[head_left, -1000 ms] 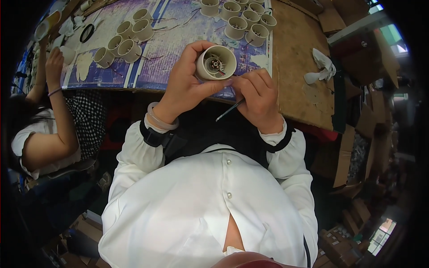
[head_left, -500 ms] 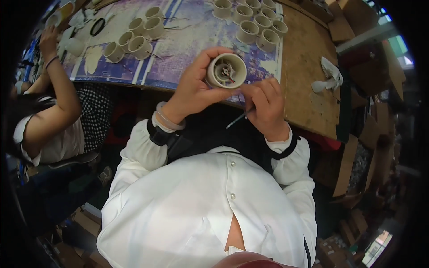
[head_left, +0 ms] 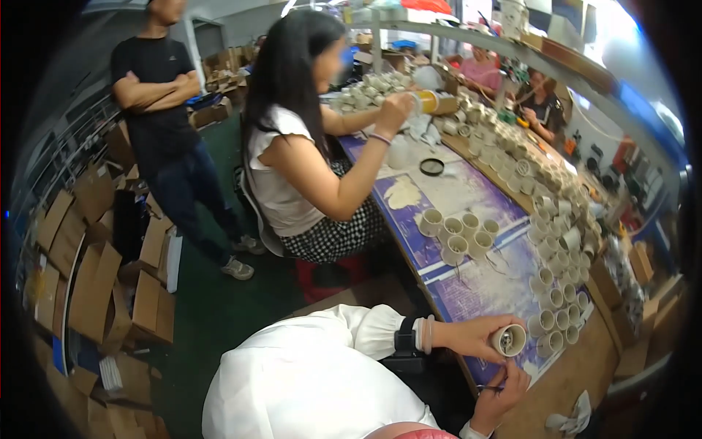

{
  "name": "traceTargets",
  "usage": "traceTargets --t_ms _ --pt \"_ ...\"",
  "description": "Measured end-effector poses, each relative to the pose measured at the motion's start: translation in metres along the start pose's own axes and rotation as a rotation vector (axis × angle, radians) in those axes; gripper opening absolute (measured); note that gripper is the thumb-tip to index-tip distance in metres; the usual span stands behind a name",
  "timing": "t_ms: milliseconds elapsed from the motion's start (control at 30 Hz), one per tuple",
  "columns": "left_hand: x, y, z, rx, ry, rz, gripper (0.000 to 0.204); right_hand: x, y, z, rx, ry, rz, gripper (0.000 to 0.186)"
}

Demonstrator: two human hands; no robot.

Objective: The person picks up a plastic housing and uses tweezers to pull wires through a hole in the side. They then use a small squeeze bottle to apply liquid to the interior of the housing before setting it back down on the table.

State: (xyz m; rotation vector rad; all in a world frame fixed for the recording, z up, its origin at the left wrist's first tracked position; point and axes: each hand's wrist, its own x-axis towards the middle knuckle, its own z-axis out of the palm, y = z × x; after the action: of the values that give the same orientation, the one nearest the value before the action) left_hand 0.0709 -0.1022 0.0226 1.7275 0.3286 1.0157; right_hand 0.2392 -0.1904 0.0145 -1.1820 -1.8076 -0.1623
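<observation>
My left hand (head_left: 479, 338) grips a pale cylindrical cup (head_left: 510, 342) with a small metal part inside, near the front edge of the purple-and-white covered table (head_left: 461, 293). My right hand (head_left: 504, 391) is just below the cup, fingers closed on a thin rod-like tool (head_left: 490, 389), its tip near the cup's lower side hard to make out. Groups of similar cups (head_left: 556, 322) stand beside and beyond my hands, some with wires trailing out.
A seated co-worker (head_left: 300, 172) handles a yellow cylindrical object (head_left: 426, 102); a standing person (head_left: 153, 110) has folded arms. Others (head_left: 541, 110) sit across the table under a shelf. Cardboard boxes (head_left: 99, 293) line the left; a white crumpled glove-like item (head_left: 574, 417) lies at lower right.
The view has swung left, bringing the co-workers and boxes into sight and shifting my hands to the lower right. I still hold the cup and tool.
</observation>
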Motion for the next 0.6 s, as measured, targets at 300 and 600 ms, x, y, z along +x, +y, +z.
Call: traceTargets --t_ms 300,600 --pt "0.001 0.01 0.014 -0.145 -0.04 0.016 0.065 -0.003 -0.006 -0.007 0.032 0.098 0.081 0.009" --pt "-0.01 0.015 0.009 -0.131 -0.12 -0.092 0.066 0.001 -0.022 -0.02 -0.12 0.068 -0.006 0.022"
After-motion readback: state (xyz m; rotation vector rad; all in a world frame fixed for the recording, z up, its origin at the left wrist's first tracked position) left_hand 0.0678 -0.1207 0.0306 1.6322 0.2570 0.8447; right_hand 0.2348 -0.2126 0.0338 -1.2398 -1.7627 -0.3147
